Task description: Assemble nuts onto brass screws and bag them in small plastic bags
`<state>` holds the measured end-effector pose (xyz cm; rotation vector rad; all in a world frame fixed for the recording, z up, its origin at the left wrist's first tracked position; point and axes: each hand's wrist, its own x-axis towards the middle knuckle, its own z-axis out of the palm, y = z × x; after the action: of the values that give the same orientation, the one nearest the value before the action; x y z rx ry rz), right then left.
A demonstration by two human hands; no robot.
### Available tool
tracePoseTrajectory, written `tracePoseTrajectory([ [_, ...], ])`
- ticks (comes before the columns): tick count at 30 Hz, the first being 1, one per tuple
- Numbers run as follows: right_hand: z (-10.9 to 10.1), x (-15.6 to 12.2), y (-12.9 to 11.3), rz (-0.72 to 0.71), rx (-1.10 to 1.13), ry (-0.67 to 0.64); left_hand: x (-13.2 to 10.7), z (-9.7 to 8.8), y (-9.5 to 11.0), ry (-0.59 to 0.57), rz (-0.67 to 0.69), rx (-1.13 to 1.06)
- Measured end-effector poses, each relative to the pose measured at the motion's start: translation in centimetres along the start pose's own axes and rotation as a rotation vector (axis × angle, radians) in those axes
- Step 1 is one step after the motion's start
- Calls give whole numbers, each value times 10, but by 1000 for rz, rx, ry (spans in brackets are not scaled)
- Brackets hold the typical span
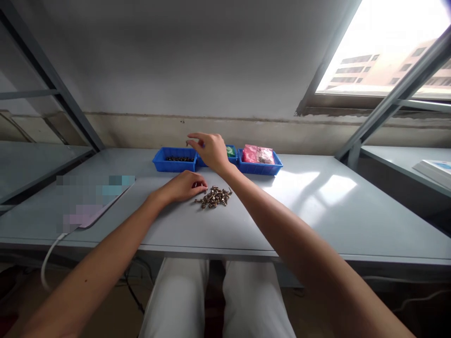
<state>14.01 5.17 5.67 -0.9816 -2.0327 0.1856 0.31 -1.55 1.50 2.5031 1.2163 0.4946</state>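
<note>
A loose pile of small brassy screws [214, 197] lies on the grey table. At the pile's left edge rests my left hand [185, 185], its fingers curled and thumb and forefinger closed together at a screw. My right hand [211, 149] is raised over the blue bins, crossing above the left one. A small screw shows at its thumb tip, with the forefinger stretched out just above. Beneath those fingertips the left blue bin [162, 164] holds many dark screws [179, 159]. My right hand and wrist partly cover the middle blue bin [202, 163].
The right blue bin [260, 169] holds a pink plastic packet [258, 154]; green packaging [230, 151] shows in the middle bin. A blurred flat object [95, 202] with a white cable [45, 263] lies at left. Metal frame posts flank the table [317, 225], with a wall behind.
</note>
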Motion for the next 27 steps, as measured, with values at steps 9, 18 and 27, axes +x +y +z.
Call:
tracePoseTrajectory([
  [9,-1,-24,27,-106,-33,-135,1,1,-10,3,-22,13],
  [18,-45,-70,70,27,-31,-188,1,4,-10,69,43,116],
  [27,-37,-95,71,10,-62,-242,1,3,-9,87,36,118],
])
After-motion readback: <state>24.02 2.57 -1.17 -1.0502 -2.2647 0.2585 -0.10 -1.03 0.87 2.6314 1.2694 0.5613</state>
